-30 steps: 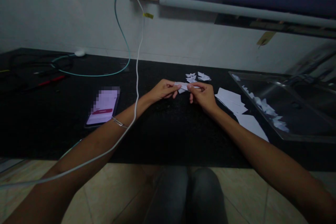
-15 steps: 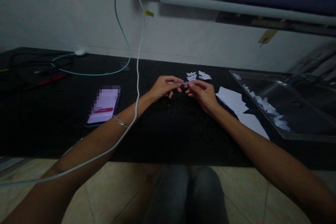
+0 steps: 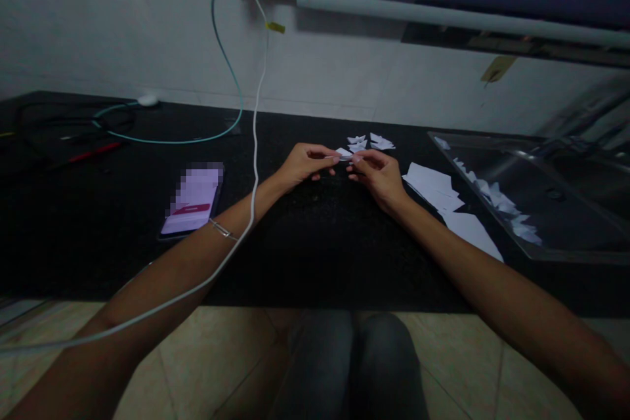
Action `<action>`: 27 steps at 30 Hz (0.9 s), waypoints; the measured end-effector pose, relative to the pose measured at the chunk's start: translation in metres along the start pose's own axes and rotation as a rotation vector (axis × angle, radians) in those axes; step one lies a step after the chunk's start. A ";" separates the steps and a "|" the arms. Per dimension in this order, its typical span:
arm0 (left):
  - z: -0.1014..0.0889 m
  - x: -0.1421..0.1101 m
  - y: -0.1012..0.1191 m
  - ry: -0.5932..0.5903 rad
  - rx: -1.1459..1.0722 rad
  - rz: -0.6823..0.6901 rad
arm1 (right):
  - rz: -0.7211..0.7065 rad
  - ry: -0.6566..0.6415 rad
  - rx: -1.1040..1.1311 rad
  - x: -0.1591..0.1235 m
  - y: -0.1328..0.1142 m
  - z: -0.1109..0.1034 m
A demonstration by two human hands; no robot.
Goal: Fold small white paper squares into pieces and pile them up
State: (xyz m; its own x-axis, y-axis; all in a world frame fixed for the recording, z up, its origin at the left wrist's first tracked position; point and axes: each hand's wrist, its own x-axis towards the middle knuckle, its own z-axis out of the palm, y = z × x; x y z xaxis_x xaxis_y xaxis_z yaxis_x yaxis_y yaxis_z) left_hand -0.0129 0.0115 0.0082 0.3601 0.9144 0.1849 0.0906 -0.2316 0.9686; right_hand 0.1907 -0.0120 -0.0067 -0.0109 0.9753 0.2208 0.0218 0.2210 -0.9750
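Note:
Between my two hands, over the black counter, is a small folded white paper (image 3: pixel 344 154). My left hand (image 3: pixel 308 163) pinches its left end between thumb and fingers. The right end is pinched by my right hand (image 3: pixel 378 170). Fingers cover part of the paper, so its full shape is hidden. Just behind it on the counter stand several small folded paper boats (image 3: pixel 381 142). Right of my right hand lie loose white paper sheets (image 3: pixel 433 185), some overlapping.
A sink (image 3: pixel 566 193) is set into the counter (image 3: pixel 315 243) at right, with a row of folded papers (image 3: pixel 497 197) along its left rim. At left lie a phone (image 3: pixel 197 197), a teal cable (image 3: pixel 167 142) and a red-handled tool (image 3: pixel 93 152). A white cable (image 3: pixel 255 144) hangs across my left forearm.
The folded paper between my fingers has turned from nearly edge-on to showing more of its white face. Both hands stay in about the same place, still pinching it.

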 end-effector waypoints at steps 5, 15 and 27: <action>-0.002 0.001 -0.002 -0.017 -0.013 0.011 | -0.014 0.005 0.040 0.003 0.001 -0.001; -0.005 -0.002 0.003 -0.106 0.001 -0.002 | -0.079 0.042 0.010 0.006 0.002 -0.003; -0.002 0.003 -0.003 -0.059 -0.028 -0.002 | 0.043 -0.052 -0.088 0.002 0.004 -0.002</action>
State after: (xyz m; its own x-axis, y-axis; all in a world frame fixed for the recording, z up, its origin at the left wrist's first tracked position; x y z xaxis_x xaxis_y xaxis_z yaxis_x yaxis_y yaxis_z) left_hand -0.0142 0.0154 0.0064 0.4139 0.8936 0.1738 0.0660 -0.2199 0.9733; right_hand 0.1931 -0.0094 -0.0100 -0.0596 0.9827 0.1752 0.1107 0.1809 -0.9772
